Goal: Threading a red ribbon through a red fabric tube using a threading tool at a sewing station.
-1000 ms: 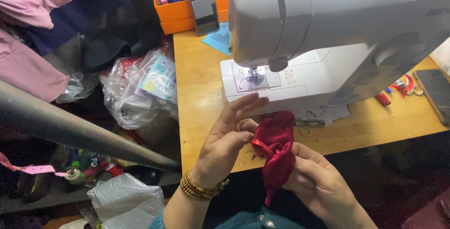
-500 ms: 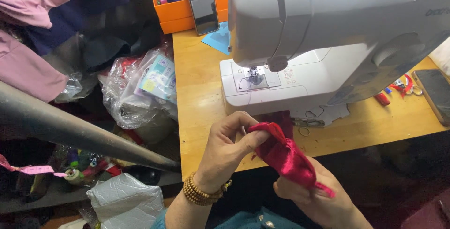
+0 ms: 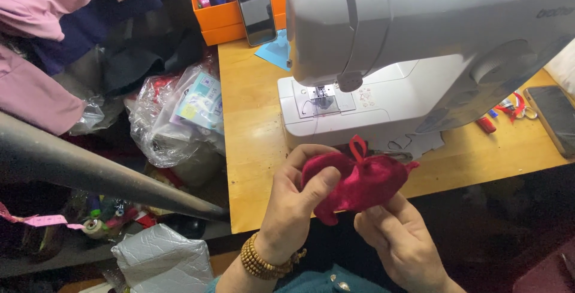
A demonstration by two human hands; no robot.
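Left hand (image 3: 296,200) clamped on a small red velvet piece (image 3: 353,182), thumb pressed flat on its front face, other fingers curled behind. Right hand (image 3: 398,242) grips the same piece from below, fingertips pinching its lower edge. Piece held in the air between both hands, just in front of the counter (image 3: 251,125) edge and right below the white sewing machine (image 3: 419,47); not touching either as far as can be told.

Piece look: deep crimson, plush nap with a soft sheen, rounded and puffy like a little pouch, creased where the fingers squeeze. Thin red ribbon loop (image 3: 358,147) stands up from its top edge. One small corner sticks out at the right side, another lobe hangs down at bottom left.

Beaded bracelet (image 3: 263,263) on the left wrist. Counter is light wood. Behind the machine: orange box (image 3: 224,20) with thread spools, a dark phone (image 3: 256,6) leaning on it. Second phone (image 3: 554,116) lies flat at the counter's right end, near red scissors (image 3: 515,106). Clear plastic bags (image 3: 179,113) piled left of the counter, pink cloth (image 3: 54,23) hanging above them.
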